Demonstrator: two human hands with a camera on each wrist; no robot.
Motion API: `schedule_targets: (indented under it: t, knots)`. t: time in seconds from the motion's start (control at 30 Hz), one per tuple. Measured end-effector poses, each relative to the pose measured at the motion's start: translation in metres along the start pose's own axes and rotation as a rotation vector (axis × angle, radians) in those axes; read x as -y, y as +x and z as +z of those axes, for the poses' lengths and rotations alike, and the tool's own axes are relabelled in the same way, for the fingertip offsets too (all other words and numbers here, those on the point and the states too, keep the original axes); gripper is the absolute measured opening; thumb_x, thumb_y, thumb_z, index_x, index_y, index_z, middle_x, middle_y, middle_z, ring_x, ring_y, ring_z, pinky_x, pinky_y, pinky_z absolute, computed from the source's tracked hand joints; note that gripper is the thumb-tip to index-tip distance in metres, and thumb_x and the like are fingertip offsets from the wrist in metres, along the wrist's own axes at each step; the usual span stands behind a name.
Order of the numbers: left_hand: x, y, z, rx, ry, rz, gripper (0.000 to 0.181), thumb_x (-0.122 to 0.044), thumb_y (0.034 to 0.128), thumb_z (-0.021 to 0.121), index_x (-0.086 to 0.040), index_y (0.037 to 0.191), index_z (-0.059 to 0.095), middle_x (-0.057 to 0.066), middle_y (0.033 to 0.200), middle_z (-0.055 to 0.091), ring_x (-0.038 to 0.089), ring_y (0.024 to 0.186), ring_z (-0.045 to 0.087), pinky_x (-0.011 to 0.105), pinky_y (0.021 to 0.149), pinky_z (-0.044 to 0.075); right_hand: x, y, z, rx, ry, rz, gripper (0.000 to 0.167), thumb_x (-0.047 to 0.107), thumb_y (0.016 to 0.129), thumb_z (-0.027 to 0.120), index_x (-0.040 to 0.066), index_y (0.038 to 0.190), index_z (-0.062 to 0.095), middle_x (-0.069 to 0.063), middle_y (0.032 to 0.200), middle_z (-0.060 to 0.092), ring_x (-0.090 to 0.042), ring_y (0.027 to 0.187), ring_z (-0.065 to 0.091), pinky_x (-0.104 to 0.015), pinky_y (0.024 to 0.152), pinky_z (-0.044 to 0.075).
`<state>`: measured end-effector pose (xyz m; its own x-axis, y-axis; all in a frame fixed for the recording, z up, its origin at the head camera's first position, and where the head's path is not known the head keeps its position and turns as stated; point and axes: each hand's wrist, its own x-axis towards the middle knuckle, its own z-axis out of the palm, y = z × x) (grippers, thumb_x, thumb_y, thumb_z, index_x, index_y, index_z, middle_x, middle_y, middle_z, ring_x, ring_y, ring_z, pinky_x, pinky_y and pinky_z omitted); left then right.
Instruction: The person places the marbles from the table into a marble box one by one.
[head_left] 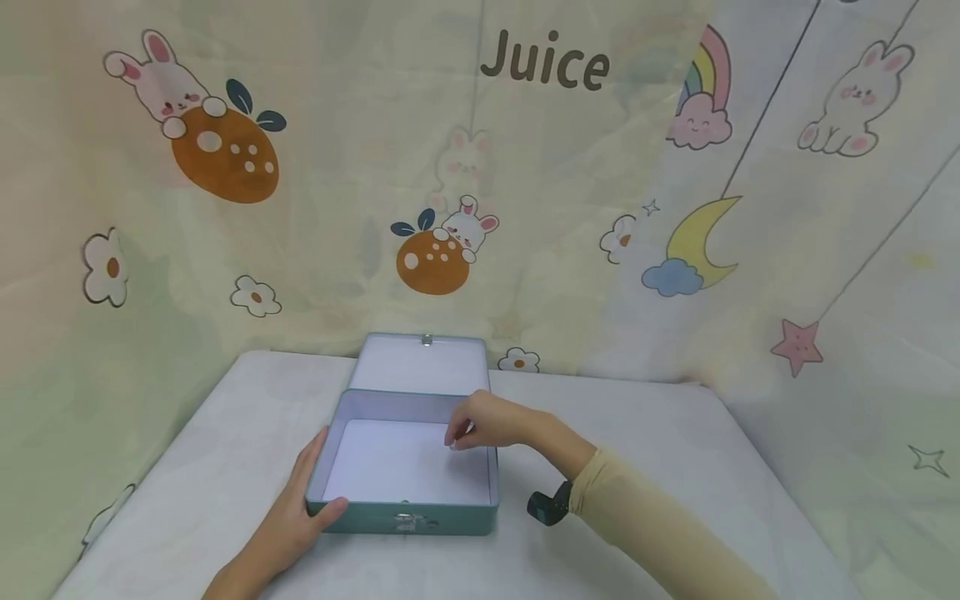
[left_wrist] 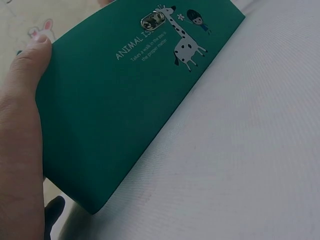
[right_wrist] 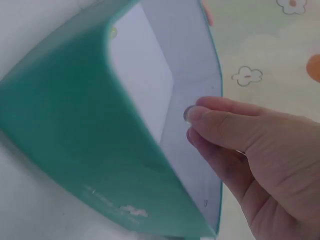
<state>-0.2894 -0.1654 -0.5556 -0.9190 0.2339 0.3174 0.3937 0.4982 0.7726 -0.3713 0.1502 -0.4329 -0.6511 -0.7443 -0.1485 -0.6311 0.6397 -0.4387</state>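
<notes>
Pinching small glassy piece [right_wrist: 188, 114]: right hand [head_left: 489, 419]; left hand [head_left: 291, 510] spread against green, giraffe-printed box [head_left: 363, 518], pale inside.

At twelve o'clock, a pale cream fabric backdrop [head_left: 337, 150] is hanging; a pink five-pointed printed star [head_left: 798, 345] is showing at three; a white cloth-covered desk [head_left: 660, 433] is spreading at six.

Open green box [head_left: 405, 467] — small clear piece [right_wrist: 188, 114], pinched.

Right fingers [right_wrist: 222, 126] in a pinch
</notes>
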Motion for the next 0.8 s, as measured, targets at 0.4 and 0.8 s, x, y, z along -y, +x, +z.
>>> schedule_targets:
  t: [0.4, 0.8]
  knots:
    - [0.002, -0.001, 0.001, -0.002, 0.017, -0.020, 0.097, -0.029, 0.0812, 0.067, -0.025, 0.154, 0.004, 0.013, 0.157, 0.013, 0.048, 0.139, 0.020, 0.075, 0.096, 0.025, 0.004, 0.046, 0.012, 0.151, -0.107, -0.040, 0.009, 0.014, 0.085, 0.070, 0.018, 0.093, 0.074, 0.012, 0.088, 0.069, 0.006, 0.080, 0.058, -0.010, 0.074, 0.048]
    - [0.002, 0.000, 0.002, -0.011, 0.017, -0.023, 0.097, -0.030, 0.0805, 0.068, -0.024, 0.154, 0.005, 0.011, 0.158, 0.013, 0.045, 0.139, 0.020, 0.073, 0.098, 0.025, 0.005, 0.066, 0.026, 0.252, -0.223, -0.020, 0.007, 0.013, 0.081, 0.074, 0.019, 0.083, 0.073, 0.014, 0.079, 0.067, 0.004, 0.074, 0.056, -0.010, 0.070, 0.046]
